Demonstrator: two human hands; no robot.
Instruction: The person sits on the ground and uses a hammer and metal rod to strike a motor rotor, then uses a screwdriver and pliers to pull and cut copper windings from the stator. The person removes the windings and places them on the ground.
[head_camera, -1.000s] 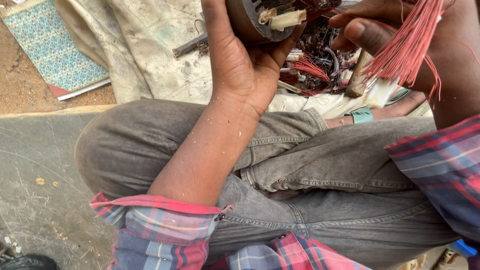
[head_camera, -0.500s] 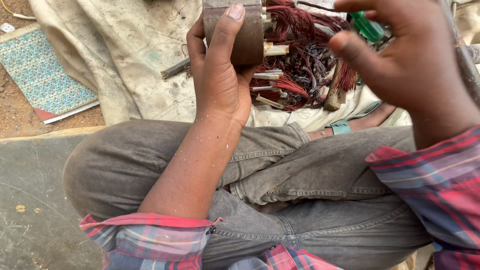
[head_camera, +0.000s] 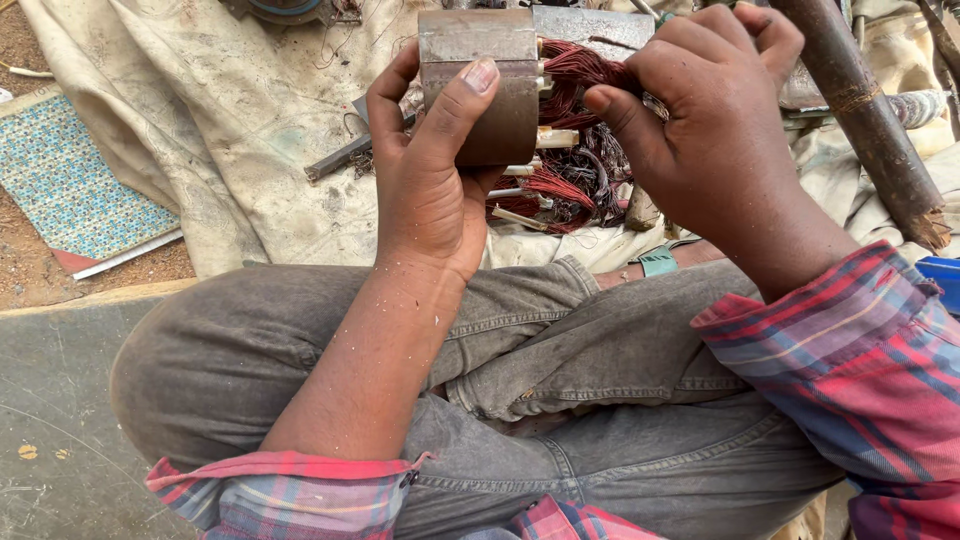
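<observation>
1. My left hand (head_camera: 430, 190) is wrapped around a brown cylindrical metal motor stator core (head_camera: 480, 85), thumb laid along its near face and fingers curled behind. A second ago I had it tipped so the open end faced me; now its side wall faces up and the wound end points to my right.

2. My right hand (head_camera: 710, 130) has closed in on that end. Half a second ago it hovered in front with something green in the fingers; now the green piece is out of sight and my thumb and fingertips are pinched narrowly on the reddish copper wire windings (head_camera: 585, 75) bunched out of the core.

3. The long fan of pink-red strands I held a second ago is gone from my grip, so I judge one bundle is out and I have turned the core to get at the next.

4. The core is held in the air above the stained off-white cloth (head_camera: 250, 130), over its near edge just beyond my crossed knees in grey trousers (head_camera: 600, 360).

5. Below the core lies a tangled pile of stripped wire and pale insulation slips (head_camera: 560, 195), touching the cloth.

6. A rusty brown pipe (head_camera: 870, 120) slants along the cloth's right side, and a blue patterned tile (head_camera: 70, 185) sits off the cloth's left edge on the dirt.
</observation>
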